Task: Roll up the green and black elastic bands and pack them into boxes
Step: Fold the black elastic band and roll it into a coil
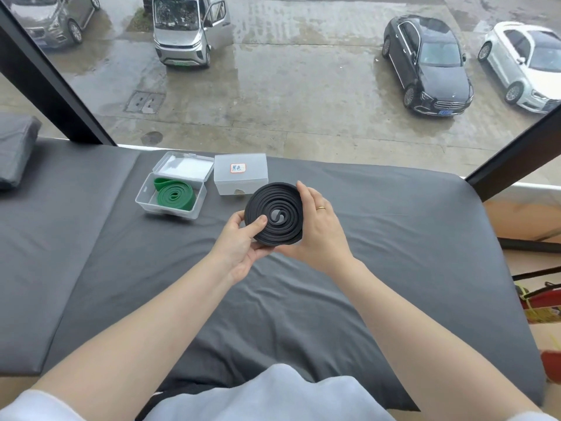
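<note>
The black elastic band (283, 205) is wound into a flat spiral coil and held above the grey mattress. My left hand (243, 241) grips its left edge, thumb pressed on the coil's face. My right hand (318, 226) cups the coil's right side and underside, fingers curled round its rim. The green band (174, 196) lies rolled up inside an open clear plastic box (145, 197) at the far left. A second clear box (241, 177), lid shut and bearing a white label, stands just behind the black coil.
The grey mattress (394, 238) fills the middle; a folded grey cloth (15, 147) lies at its far-left corner. A large window with black frame bars sits right behind the boxes. Red and yellow items lie off the right edge.
</note>
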Available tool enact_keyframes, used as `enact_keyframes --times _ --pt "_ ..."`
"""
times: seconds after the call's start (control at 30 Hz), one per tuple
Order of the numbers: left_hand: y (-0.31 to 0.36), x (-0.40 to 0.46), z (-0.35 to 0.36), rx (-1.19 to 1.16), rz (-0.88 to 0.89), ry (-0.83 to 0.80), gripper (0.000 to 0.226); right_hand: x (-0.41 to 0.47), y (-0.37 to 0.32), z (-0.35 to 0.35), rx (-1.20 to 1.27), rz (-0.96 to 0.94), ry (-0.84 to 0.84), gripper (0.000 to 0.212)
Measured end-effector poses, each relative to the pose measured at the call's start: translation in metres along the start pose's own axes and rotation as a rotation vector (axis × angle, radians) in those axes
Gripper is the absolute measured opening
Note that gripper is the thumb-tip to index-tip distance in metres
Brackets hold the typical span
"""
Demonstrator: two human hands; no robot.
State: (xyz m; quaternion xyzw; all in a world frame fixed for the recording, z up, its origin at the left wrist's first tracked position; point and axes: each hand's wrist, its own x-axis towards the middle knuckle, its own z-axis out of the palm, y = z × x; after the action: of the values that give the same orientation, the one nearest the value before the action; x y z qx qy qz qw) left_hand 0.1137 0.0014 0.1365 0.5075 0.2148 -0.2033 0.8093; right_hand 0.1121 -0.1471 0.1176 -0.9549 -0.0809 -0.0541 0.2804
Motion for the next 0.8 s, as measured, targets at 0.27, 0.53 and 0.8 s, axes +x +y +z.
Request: enact_keyframes --times 0.27,0.53,0.8 --pt "0.032 -0.003 -0.028 0.467 0.008 -0.097 0.049 0.007 0.003 0.000 0.074 -0.183 -0.190 0.111" --pt "0.057 0.027 -0.051 0.707 -0.145 -0.074 0.024 0.024 -0.010 0.026 -0.032 -0.286 -0.369 0.109" --pt "0.068 0.099 -0.091 0.770 -0.101 -0.035 0.012 0.072 -0.014 0.095 -0.293 -0.357 -0.252 0.108"
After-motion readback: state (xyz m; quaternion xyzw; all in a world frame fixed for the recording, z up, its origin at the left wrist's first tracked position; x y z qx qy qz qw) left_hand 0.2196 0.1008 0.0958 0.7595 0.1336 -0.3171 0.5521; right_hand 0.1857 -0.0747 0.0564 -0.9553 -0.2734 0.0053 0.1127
